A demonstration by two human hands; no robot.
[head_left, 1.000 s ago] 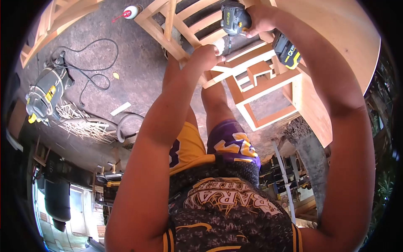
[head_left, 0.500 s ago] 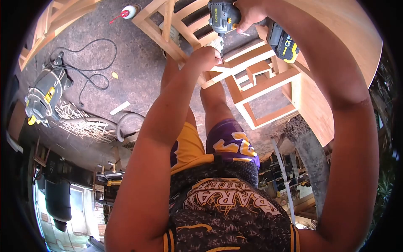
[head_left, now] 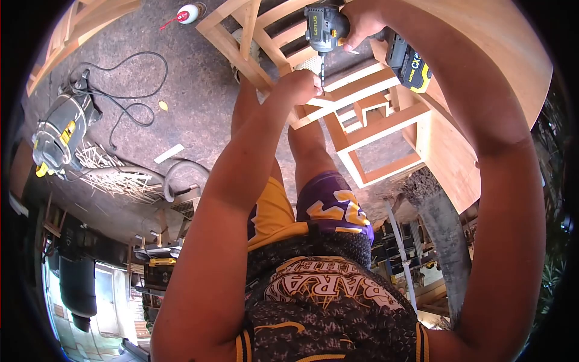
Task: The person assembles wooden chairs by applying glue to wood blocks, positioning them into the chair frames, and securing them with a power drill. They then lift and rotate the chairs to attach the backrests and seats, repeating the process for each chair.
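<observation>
At the top, my right hand (head_left: 363,23) is wrapped round the handle of a grey Lotus cordless drill (head_left: 324,29). Its battery (head_left: 410,63) shows beside my forearm. The bit (head_left: 322,73) points down to a screw at the joint of a wooden frame (head_left: 362,90). My left hand (head_left: 300,86) is closed at that joint, its fingertips beside the bit; whether they pinch the screw is too small to tell. The frame's lower part is a square opening bordered by pale wood.
On the left, a vacuum-like machine (head_left: 59,134) lies with a looped black cable (head_left: 145,54) and a hose. A white bottle with a red nozzle (head_left: 187,14) stands at the top. A large plywood panel (head_left: 500,54) is at right, and a slatted wooden piece (head_left: 235,51) lies above my legs.
The view has shifted slightly. The drill, both hands and the frame's joint appear a little lower and further right. Both hands keep their hold.
</observation>
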